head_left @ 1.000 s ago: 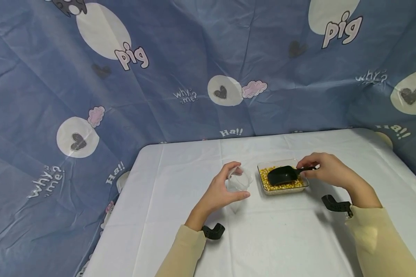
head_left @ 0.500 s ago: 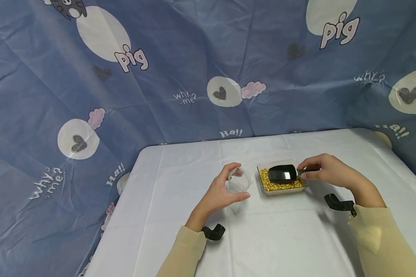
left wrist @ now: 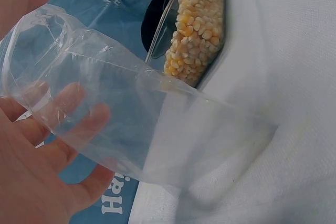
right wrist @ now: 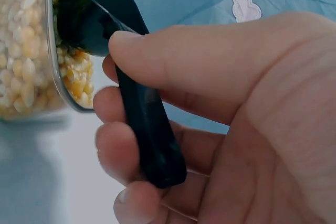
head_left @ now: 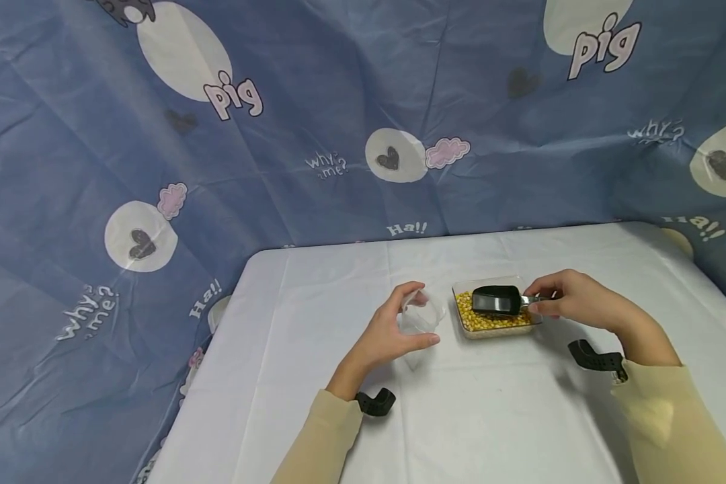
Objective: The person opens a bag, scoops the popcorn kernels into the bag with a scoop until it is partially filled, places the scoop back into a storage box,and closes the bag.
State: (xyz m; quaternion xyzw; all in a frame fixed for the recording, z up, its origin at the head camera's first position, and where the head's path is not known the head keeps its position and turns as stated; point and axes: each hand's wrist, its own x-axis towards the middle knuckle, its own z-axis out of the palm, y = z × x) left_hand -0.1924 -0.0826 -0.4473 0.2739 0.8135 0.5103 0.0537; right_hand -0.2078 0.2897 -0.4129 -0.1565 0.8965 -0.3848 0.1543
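Note:
My left hand (head_left: pixel 394 329) holds a clear plastic bag (left wrist: pixel 126 114) by its mouth, with thumb and fingers spread round the rim and the pointed end hanging toward the table. No kernels show in the bag. Just to its right stands a clear rectangular container (head_left: pixel 499 334) of yellow corn kernels (left wrist: pixel 197 27). My right hand (head_left: pixel 571 296) grips the handle of a black scoop (head_left: pixel 495 300), thumb on one side and fingers curled under it. The scoop's bowl is over the kernels, inside the container's outline. Whether the bowl holds any kernels cannot be told.
A white cloth (head_left: pixel 314 323) covers the table. Behind it and to the left hangs a blue printed curtain (head_left: pixel 314 121). A black wrist mount (head_left: pixel 376 402) sits at my left cuff, and another black mount (head_left: pixel 595 356) at my right.
The scoop has rolled about its handle, so its bowl now shows a different face, and it has shifted slightly right. The left hand and the bag stay in place.

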